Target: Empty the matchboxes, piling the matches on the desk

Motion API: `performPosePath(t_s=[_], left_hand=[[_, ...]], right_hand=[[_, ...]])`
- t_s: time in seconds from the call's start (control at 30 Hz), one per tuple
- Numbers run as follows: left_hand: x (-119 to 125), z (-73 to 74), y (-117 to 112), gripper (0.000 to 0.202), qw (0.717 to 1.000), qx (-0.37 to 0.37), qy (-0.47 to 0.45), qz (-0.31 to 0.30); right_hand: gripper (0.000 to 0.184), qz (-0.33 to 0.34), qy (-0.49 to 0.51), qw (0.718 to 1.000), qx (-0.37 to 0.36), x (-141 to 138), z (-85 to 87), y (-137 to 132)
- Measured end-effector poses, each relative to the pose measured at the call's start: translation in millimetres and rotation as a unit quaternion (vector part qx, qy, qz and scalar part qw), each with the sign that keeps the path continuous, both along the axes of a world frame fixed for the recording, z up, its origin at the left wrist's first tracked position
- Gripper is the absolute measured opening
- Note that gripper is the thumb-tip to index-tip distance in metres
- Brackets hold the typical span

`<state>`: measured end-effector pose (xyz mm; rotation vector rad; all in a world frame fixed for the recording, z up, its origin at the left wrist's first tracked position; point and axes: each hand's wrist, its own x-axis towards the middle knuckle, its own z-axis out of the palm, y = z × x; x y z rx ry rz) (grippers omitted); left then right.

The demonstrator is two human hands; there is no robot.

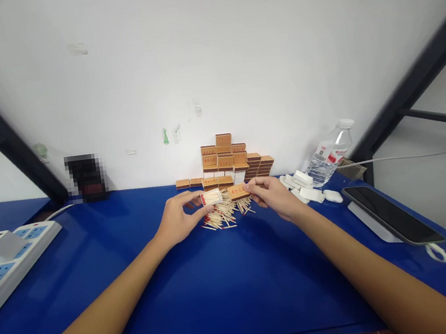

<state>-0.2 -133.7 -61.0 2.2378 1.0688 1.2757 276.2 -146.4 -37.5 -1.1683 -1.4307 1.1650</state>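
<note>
Between its thumb and fingers, my left hand (180,215) grips a white matchbox tray (212,196) filled with red-tipped matches. My right hand (272,196) pinches an orange-brown matchbox sleeve (237,192) by its right end. Tray and sleeve are held apart, with the sleeve just right of the tray. Under and behind them lies a loose heap of matches (218,219), partly hidden by the hands. Matchboxes (225,160) are stacked against the wall behind the heap, with several more in brown piles (261,166) to the right.
On the right are several white plastic cases (311,194), a water bottle (329,154) and a phone (391,214) propped on a white block. A power strip (17,252) lies at the left of the blue table (223,297). A cable (416,154) crosses at the right.
</note>
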Motion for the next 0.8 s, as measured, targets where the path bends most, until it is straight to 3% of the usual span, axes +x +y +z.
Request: performPosePath(t_s=[0.1,0.2,0.27,0.33,0.4,0.47,0.6,0.8], left_hand=[[-1,2.0,1,0.036,1.0,-0.004,-0.011,0.013],[0,2.2,0,0.036,1.0,0.004,-0.01,0.015],[0,1.1,0,0.036,1.0,0.013,-0.009,0.013],[1,-0.3,0,0.036,1.0,0.021,-0.008,0.013],[1,-1.4,0,0.036,0.999,0.029,-0.008,0.015],[1,-2.0,0,0.035,0.999,0.034,-0.006,0.014],[2,-1.4,-1,0.034,0.999,0.042,-0.01,0.014],[1,1.4,-3,0.035,0.998,0.059,-0.012,0.03]], right_hand=[[0.044,-0.035,-0.012,0.999,0.026,19,6.9,8],[0.04,-0.14,-0.072,0.984,0.081,47,14.1,18],[0.037,-0.238,-0.134,0.953,0.13,69,16.7,25],[0.031,-0.326,-0.219,0.904,0.172,90,16.7,30],[0.027,-0.375,-0.301,0.858,0.183,107,14.8,34],[0.026,-0.387,-0.341,0.841,0.165,119,12.6,37],[0.026,-0.379,-0.361,0.845,0.112,128,11.1,39],[0.017,-0.453,-0.43,0.766,0.153,129,15.6,32]])
